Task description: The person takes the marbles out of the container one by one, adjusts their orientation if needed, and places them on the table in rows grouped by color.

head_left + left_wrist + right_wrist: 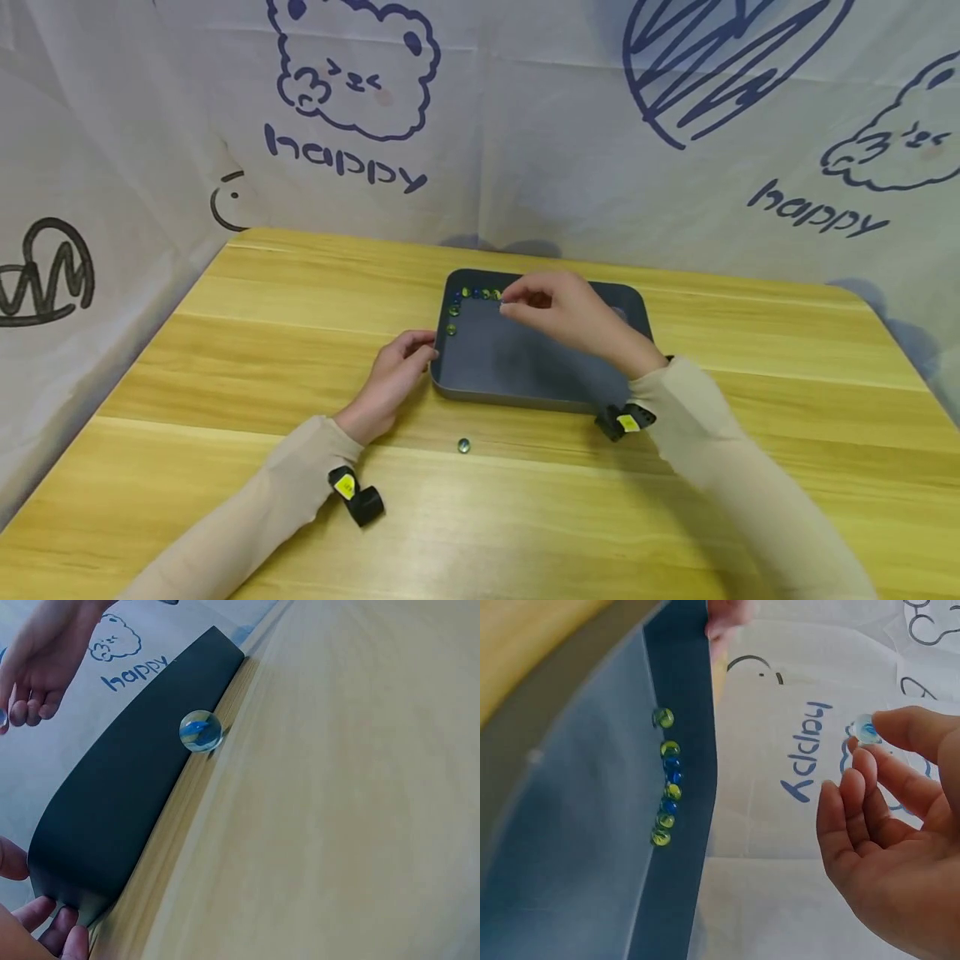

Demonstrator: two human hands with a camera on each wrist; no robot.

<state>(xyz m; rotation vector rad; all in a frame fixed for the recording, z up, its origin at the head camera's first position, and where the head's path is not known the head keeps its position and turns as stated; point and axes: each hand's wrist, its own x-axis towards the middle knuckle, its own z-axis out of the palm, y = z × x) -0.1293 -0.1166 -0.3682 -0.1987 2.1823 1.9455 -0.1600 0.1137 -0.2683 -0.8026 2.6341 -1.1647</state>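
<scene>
A white cloth with blue drawings and the word "happy" hangs (532, 183) behind the wood-grain table (247, 342). Your right hand (573, 315) pinches a clear marble with blue inside (867, 730) between thumb and forefinger, above the dark tray (510, 375). Yellow-green and blue marbles (476, 293) line its far-left corner. Your left hand (390, 375) rests relaxed fingers against its left wall. Another marble (464, 446) lies on the table, near the tray's front.
</scene>
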